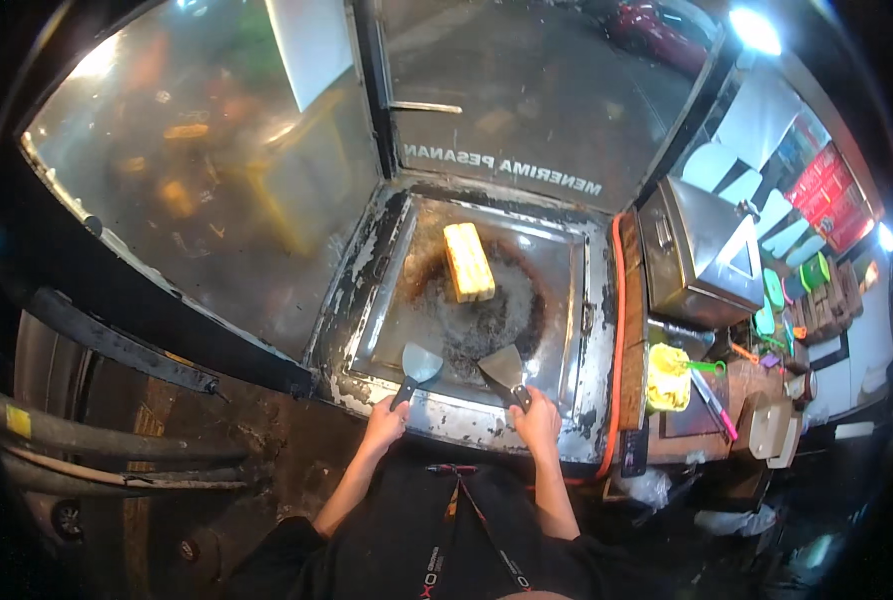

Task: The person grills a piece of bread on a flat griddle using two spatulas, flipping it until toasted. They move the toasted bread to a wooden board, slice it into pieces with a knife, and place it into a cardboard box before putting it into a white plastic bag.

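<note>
A block of bread (468, 262), pale yellow and browned in lines along its length, lies on a metal griddle (394, 319) with a dark scorched ring. My left hand (386, 424) grips the black handle of a metal scraper spatula (421, 363), whose blade is over the near left of the griddle. A second scraper spatula (502, 367) is in my right hand (537, 420), its blade angled in from the near right. Both blades are apart from the bread.
Right of the griddle runs an orange hose (617, 337) beside a wooden board. Beyond it are a tub of yellow spread (668, 379), a knife with a pink handle (716, 409) and a steel box (698, 251). Glass panes (521, 112) rise behind and to the left.
</note>
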Demonstrator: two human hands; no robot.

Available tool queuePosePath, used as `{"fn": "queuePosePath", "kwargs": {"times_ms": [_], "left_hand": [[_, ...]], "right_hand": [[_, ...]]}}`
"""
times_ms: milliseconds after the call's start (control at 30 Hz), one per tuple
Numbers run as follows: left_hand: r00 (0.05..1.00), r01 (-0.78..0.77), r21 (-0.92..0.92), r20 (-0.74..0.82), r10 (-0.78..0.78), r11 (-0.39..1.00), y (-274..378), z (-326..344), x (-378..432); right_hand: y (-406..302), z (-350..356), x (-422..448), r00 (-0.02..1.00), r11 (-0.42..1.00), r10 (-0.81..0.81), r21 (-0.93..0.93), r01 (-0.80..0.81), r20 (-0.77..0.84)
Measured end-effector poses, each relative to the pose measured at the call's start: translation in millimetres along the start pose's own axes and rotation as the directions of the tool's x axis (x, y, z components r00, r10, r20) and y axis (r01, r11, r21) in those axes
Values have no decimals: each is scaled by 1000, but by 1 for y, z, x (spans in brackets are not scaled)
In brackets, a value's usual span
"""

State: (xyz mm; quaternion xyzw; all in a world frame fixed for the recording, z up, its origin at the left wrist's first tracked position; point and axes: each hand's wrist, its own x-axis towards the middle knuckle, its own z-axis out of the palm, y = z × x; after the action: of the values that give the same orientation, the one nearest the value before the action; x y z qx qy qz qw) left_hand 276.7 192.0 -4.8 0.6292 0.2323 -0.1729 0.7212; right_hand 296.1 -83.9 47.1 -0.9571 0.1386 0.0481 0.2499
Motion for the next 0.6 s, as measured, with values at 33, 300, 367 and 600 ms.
{"fn": "queuePosePath", "kwargs": {"times_ms": [33,300,367,600], "left_hand": [[1000,11,13,5,-11,1000,-2,0,2],[998,-61,71,-6,62,996,-10,0,16],[998,-67,58,-6,68,996,-4,4,15],[998,-52,39,28,51,998,-16,0,39]], "right_hand": [[1,0,-1,1000,1000,-14,-1,14,-11],[-6,-1,4,1000,996,-16,-90,16,12],[-7,-3,4,999,991,4,-136,1,35],[10,9,14,1000,989,0,-150,0,-1]]}}
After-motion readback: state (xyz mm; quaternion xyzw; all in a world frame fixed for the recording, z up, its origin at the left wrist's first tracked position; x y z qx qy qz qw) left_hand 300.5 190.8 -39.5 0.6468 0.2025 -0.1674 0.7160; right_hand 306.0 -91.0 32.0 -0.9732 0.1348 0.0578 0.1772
